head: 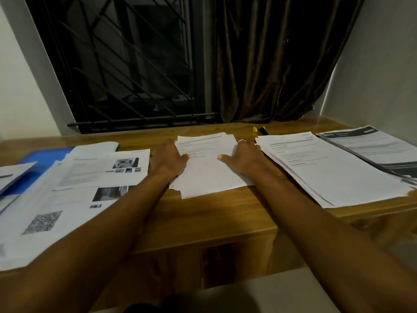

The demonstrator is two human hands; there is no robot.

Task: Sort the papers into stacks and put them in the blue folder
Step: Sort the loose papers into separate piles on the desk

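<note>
A middle stack of white printed papers (207,170) lies on the wooden desk (203,220), its sheets slightly fanned. My left hand (168,159) holds its left edge and my right hand (244,158) holds its right edge. Both thumbs lie on top of the sheet, and the fingers run along the sides, their tips hidden. The blue folder (42,155) lies at the far left, mostly covered by a spread of papers with photos and a QR code (74,188). On the right sits a second white stack (334,172). Beyond it are dark-banded sheets (372,145).
A yellow and black pen-like object (259,130) lies behind the stacks near the window. A barred window (126,64) and a dark curtain (270,59) rise behind the desk. The right-hand stack overhangs the desk's front edge. A pale surface (259,292) shows below the desk.
</note>
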